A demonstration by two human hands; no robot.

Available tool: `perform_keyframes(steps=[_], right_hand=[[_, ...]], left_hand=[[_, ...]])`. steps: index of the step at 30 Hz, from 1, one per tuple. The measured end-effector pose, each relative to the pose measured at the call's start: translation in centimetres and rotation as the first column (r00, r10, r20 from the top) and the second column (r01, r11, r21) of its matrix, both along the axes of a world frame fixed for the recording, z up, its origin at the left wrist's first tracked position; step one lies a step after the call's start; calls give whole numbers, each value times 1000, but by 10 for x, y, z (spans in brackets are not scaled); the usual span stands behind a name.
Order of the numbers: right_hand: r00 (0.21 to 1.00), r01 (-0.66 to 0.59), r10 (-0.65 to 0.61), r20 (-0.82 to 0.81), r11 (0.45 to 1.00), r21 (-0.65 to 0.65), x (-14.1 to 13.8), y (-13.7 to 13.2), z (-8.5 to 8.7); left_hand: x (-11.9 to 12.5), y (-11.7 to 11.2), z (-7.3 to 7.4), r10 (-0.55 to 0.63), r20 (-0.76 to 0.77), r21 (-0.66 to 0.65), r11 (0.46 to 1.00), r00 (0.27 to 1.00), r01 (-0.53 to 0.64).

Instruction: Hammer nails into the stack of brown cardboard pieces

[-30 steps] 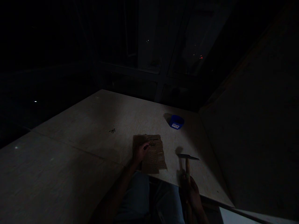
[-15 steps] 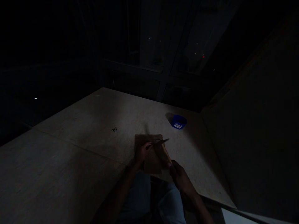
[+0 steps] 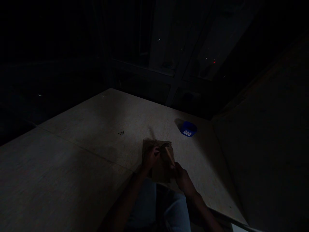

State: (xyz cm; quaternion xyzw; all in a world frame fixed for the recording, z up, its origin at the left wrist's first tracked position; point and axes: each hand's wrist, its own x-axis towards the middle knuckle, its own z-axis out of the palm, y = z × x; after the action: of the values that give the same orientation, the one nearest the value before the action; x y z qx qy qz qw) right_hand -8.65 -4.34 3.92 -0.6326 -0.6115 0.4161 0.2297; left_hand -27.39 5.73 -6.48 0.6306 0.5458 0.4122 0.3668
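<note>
A brown board [image 3: 160, 170], perhaps cardboard or wood, lies at the table's front edge. On its left part, my left hand [image 3: 150, 158] is closed in a pinch near the far edge; what its fingers hold is too dark to make out. My right hand [image 3: 182, 178] is wrapped round the wooden handle of a hammer [image 3: 170, 156]. The hammer's dark head is over the far part of the board, just right of my left fingertips. Whether it touches anything there I cannot tell.
Several small dark nail-like pieces [image 3: 121, 132] lie left of the board on the pale table [image 3: 96, 129]. A blue tub [image 3: 189, 129] with a white label stands at the back right. A wall [image 3: 263, 138] rises along the right side, and dark window frames stand behind.
The hammer head has come down and turned, from raised across the board's far edge to low beside my left fingers. The whole view has shifted slightly.
</note>
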Motion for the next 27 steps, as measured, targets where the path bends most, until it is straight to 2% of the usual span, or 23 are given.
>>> perform_keyframes(steps=[3,7,9,14,16,18,21,23,27], right_hand=[[999,19,-18,-51,1000,19,-2,0,2],[1000,-26,26,5,1000,-6,-5,2,4],[1000,-18,18,-21,1000,2,-4,1,5],[978,83,-66,-197,993,80,-1,-13,12],[954,155,-128,-271,985,80,0,-20,10],[914,238,-215,-345,971,27,3,-27,1],[844,316,-322,-430,945,-87,14,-32,-22],[797,357,-368,-479,927,-117,24,-34,-37],[713,434,-450,-538,886,-164,46,-37,-57]], left_hand=[[1,0,1,9,-5,-21,1000,1000,-9],[1,0,0,11,-11,-41,999,1000,-12],[1,0,1,1,1,-53,999,1000,-1],[0,-1,7,-4,40,-53,999,999,6],[-1,-1,9,-8,37,-42,999,999,9],[-1,-1,10,-26,34,-18,999,999,26],[-1,-1,8,-35,42,11,999,998,34],[-3,-2,9,-25,49,32,999,998,23],[-22,0,16,27,3,131,991,1000,-27]])
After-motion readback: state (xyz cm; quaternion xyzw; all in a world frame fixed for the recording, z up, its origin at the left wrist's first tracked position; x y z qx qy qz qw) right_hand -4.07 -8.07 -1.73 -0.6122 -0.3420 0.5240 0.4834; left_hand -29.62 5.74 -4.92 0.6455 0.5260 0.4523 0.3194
